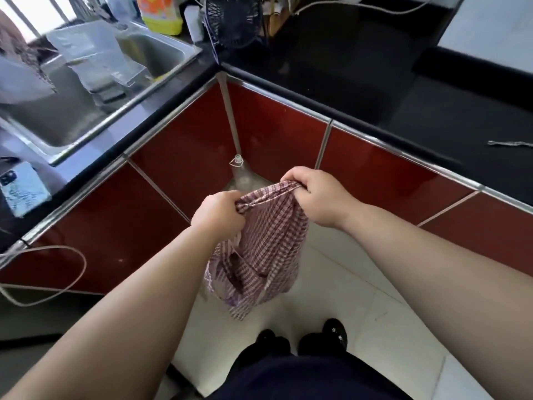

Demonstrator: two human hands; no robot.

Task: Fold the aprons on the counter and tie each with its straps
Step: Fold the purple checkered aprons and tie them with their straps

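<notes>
A red-and-white checked apron (261, 249) hangs bunched in the air over the pale floor, in front of the inner corner of the black counter (360, 76). My left hand (220, 216) is closed on its upper left edge. My right hand (315, 196) grips the upper right edge, a little higher. The cloth sags between the two hands and droops below them in loose folds. A thin strap end (510, 143) lies on the counter at the far right; what it belongs to is out of frame.
A steel sink (95, 90) with clear plastic containers is at the left. A phone (24, 189) lies on the counter's left edge. A yellow bottle (158, 13) and a small black fan (233, 18) stand at the back. Red cabinet fronts (178, 157) line the corner. A cable (52, 272) loops at the lower left.
</notes>
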